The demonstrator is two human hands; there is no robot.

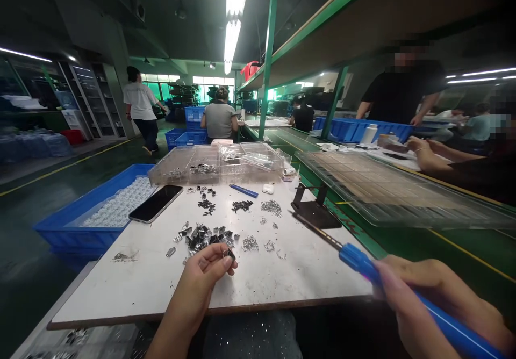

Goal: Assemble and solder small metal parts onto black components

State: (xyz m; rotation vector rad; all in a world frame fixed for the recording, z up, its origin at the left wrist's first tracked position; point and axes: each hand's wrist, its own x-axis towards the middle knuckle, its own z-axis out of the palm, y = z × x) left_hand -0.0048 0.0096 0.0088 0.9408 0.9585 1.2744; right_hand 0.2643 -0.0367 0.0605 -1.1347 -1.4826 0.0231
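Note:
My left hand (207, 273) rests on the white board (141, 284), fingers pinched round a small black clip with a wire loop (226, 251). Just beyond it lie heaps of small black and silver metal parts (205, 236). My right hand (427, 294) is closed round the blue handle of a long thin tool (363, 265) whose metal shaft points up-left toward a black stand (315, 208). More small piles of wire pieces (271, 206) sit farther back on the board.
A black phone (155, 203) lies at the board's left. A clear plastic compartment box (217, 163) stands at the back, a blue pen (244, 190) before it. A blue crate (88, 214) sits to the left. A clear tray (403, 187) lies on the right. Other people work nearby.

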